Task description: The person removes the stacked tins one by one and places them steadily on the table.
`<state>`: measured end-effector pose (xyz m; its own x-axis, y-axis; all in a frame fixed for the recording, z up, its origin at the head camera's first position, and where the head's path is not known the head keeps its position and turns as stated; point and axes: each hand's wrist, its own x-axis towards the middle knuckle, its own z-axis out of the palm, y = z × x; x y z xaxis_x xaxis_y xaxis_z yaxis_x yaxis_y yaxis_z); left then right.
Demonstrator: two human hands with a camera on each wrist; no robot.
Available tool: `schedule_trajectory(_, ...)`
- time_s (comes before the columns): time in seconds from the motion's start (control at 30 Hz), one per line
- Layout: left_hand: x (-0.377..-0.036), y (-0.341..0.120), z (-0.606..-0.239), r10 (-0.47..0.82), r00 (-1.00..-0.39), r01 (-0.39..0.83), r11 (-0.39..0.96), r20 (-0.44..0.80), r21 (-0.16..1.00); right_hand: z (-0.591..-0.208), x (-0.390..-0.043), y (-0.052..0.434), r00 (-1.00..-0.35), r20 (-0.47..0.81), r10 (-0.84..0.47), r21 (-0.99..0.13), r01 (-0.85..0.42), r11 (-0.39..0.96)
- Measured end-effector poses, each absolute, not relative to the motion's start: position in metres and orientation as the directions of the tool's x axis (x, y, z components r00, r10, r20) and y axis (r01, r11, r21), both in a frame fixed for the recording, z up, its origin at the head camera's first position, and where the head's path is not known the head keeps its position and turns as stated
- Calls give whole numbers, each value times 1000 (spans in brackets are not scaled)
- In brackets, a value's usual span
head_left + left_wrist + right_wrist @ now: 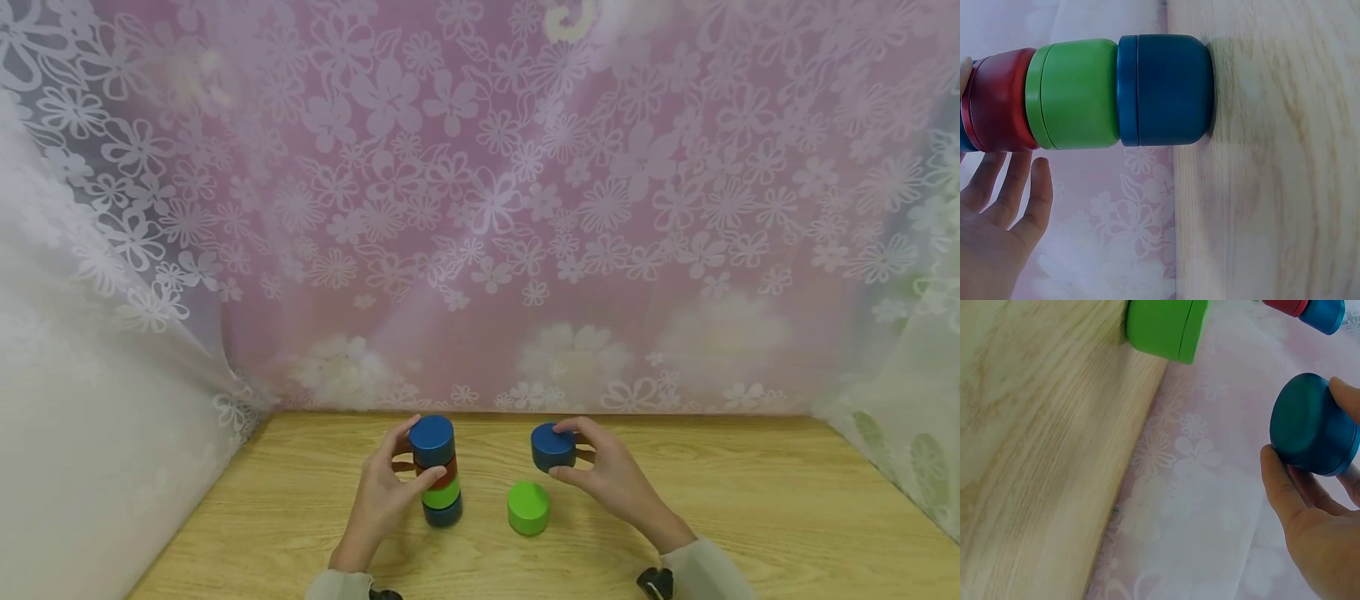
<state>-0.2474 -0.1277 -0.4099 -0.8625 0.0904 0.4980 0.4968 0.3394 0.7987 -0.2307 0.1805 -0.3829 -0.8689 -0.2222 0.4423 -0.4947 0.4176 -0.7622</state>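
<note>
A stack of small round lidded tins stands upright on the wooden table: a dark blue tin (1169,90) at the bottom, then a green tin (1079,94), a red tin (1005,100) and a blue tin (432,442) on top. My left hand (382,492) holds the stack at its upper part, thumb across the red tin and fingers round the far side. Raised off the table, another blue tin (1313,425) is pinched between the thumb and fingers of my right hand (611,475). A single green tin (528,508) sits between the hands.
The wood-grain table (750,492) runs back to a pink flowered curtain (495,208). Pale flowered cloth (90,400) hangs along the left side, and more (915,417) along the right. Dark straps (657,582) show at the wrists.
</note>
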Motion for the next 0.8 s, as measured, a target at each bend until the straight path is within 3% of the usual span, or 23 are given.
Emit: schedule_trajectory(0.8, -248, -128, -411, 92, -862, 497, 350, 499, 794, -392, -230, 199, -885, 411, -220, -739, -465, 487)
